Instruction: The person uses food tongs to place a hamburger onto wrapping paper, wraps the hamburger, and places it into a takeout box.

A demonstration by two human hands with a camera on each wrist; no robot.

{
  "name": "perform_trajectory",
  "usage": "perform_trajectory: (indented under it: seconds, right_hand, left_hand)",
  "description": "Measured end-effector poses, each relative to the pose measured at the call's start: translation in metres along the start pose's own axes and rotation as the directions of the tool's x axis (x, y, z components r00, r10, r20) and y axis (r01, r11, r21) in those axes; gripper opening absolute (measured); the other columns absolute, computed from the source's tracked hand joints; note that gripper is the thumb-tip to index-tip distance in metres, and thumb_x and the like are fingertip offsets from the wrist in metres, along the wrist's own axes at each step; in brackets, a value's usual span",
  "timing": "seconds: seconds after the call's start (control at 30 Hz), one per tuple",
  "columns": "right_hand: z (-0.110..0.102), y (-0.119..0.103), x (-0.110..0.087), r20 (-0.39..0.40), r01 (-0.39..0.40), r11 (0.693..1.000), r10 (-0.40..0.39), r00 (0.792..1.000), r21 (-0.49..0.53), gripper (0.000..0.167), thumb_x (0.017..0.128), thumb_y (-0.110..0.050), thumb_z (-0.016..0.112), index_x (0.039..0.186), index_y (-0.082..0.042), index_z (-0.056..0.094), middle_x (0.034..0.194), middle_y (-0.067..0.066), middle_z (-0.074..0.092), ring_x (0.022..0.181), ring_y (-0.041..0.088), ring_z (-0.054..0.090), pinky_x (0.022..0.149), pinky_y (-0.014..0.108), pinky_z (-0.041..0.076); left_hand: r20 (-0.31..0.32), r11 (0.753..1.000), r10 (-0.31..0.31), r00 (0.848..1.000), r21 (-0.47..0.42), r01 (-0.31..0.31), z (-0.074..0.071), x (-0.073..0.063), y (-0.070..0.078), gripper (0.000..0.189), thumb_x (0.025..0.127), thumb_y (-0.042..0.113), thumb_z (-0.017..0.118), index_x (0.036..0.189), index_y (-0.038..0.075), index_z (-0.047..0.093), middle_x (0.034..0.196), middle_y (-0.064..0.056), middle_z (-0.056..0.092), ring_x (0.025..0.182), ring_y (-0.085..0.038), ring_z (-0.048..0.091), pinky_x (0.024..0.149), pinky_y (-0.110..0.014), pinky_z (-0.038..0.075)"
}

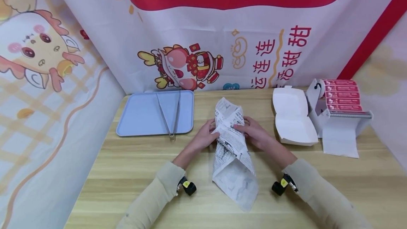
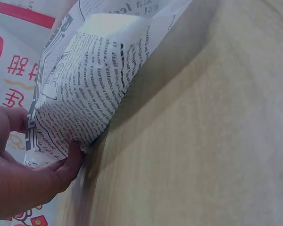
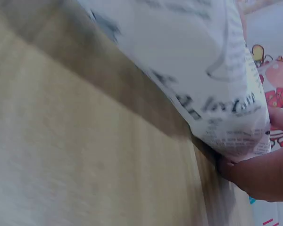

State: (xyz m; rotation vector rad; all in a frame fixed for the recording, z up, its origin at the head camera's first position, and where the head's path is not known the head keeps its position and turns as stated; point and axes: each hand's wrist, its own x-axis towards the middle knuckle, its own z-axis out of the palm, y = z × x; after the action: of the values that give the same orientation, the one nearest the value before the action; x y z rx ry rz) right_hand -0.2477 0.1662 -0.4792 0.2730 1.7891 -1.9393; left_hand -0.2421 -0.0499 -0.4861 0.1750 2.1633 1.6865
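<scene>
A newsprint-patterned sheet of wrapping paper is folded into a long bundle at the middle of the table. Its near end spreads into a loose, pale flap. What lies inside the folds is hidden. My left hand grips the bundle's left side, and in the left wrist view its thumb and fingers curl round the paper edge. On the opposite side my right hand holds the paper, with the thumb over the top. The right wrist view shows the paper between that hand's digits, slightly blurred.
To the left, metal tongs lie across a light blue tray. An opened white takeout box stands at the right, beside a dispenser with a roll of red labels. A printed cloth backdrop rises behind the table.
</scene>
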Motion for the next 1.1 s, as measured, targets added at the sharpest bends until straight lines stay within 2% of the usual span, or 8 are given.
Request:
perform_trajectory:
  seconds: [0.17,0.27,0.33,0.47,0.6,0.77,0.97,1.1]
  right_hand:
    - [0.009,0.01,-0.003,-0.018,0.105,0.99,-0.107,0.994,-0.09,0.092,0.093,-0.017,0.07,0.16,-0.015,0.007,0.154,0.016,0.04,0.111,0.023,0.064,0.09,0.029,0.057]
    - [0.012,0.012,-0.004,-0.055,0.164,0.965,-0.179,0.982,-0.205,0.099,0.092,-0.021,0.072,0.161,-0.016,0.001,0.158,0.015,0.035,0.123,0.029,0.058,0.096,0.032,0.054]
    - [0.012,0.012,-0.006,-0.076,0.189,0.941,-0.218,0.973,-0.279,0.101,0.092,-0.024,0.071,0.161,-0.016,-0.002,0.159,0.016,0.034,0.125,0.032,0.055,0.096,0.031,0.053]
    - [0.01,0.014,-0.007,-0.095,0.194,0.912,-0.243,0.966,-0.361,0.099,0.094,-0.027,0.07,0.161,-0.018,-0.003,0.158,0.018,0.035,0.119,0.034,0.059,0.085,0.029,0.056]
    - [0.01,0.015,-0.005,-0.086,0.188,0.898,-0.241,0.967,-0.398,0.095,0.096,-0.023,0.066,0.161,-0.016,-0.002,0.159,0.021,0.031,0.125,0.034,0.055,0.09,0.03,0.054]
    - [0.006,0.01,-0.004,-0.082,0.146,0.898,-0.197,0.977,-0.414,0.091,0.098,-0.019,0.062,0.161,-0.015,-0.004,0.161,0.024,0.025,0.139,0.038,0.041,0.112,0.047,0.042]
    - [-0.007,-0.011,-0.013,-0.087,0.111,0.867,-0.174,0.981,-0.486,0.08,0.103,-0.03,0.052,0.161,-0.022,-0.002,0.167,0.017,0.012,0.152,0.04,0.022,0.122,0.06,0.02]
    - [-0.006,-0.019,-0.007,-0.08,0.092,0.861,-0.151,0.985,-0.501,0.08,0.103,-0.028,0.051,0.161,-0.019,-0.003,0.164,0.024,0.019,0.148,0.042,0.028,0.121,0.059,0.026]
  left_hand:
    - [-0.088,0.991,0.109,0.99,0.086,-0.102,0.004,-0.003,-0.005,0.086,0.088,0.002,0.057,0.159,0.003,0.007,0.152,-0.029,0.039,0.14,-0.039,0.043,0.119,-0.047,0.036]
    - [-0.107,0.909,0.277,0.955,0.351,-0.225,0.007,-0.005,-0.004,0.083,0.09,0.001,0.059,0.158,0.004,0.011,0.157,-0.025,0.032,0.144,-0.036,0.038,0.121,-0.045,0.033]
    - [-0.05,0.776,0.388,0.92,0.557,-0.297,0.009,-0.009,0.001,0.073,0.091,0.0,0.059,0.155,0.005,0.025,0.158,-0.023,0.03,0.146,-0.035,0.034,0.121,-0.045,0.033]
    - [0.205,0.399,0.524,0.827,0.799,-0.45,0.012,-0.014,0.013,0.043,0.094,0.002,0.057,0.137,0.005,0.053,0.149,-0.02,0.045,0.141,-0.033,0.042,0.117,-0.046,0.038]
    - [0.411,0.189,0.488,0.77,0.811,-0.553,0.013,-0.018,0.023,0.039,0.101,0.007,0.05,0.139,0.007,0.054,0.141,-0.012,0.055,0.133,-0.024,0.051,0.114,-0.037,0.043]
    - [0.542,0.169,0.397,0.741,0.75,-0.639,0.011,-0.023,0.025,0.047,0.106,0.009,0.041,0.153,0.014,0.039,0.154,-0.01,0.044,0.144,-0.023,0.041,0.119,-0.036,0.037]
    - [0.591,0.053,0.407,0.696,0.746,-0.664,0.009,-0.028,0.022,0.047,0.102,0.007,0.051,0.147,0.018,0.05,0.15,-0.013,0.049,0.139,-0.027,0.047,0.115,-0.038,0.042]
    - [0.584,0.028,0.427,0.69,0.754,-0.656,0.006,-0.029,0.019,0.049,0.1,0.005,0.054,0.147,0.018,0.05,0.15,-0.013,0.048,0.14,-0.027,0.047,0.115,-0.037,0.043]
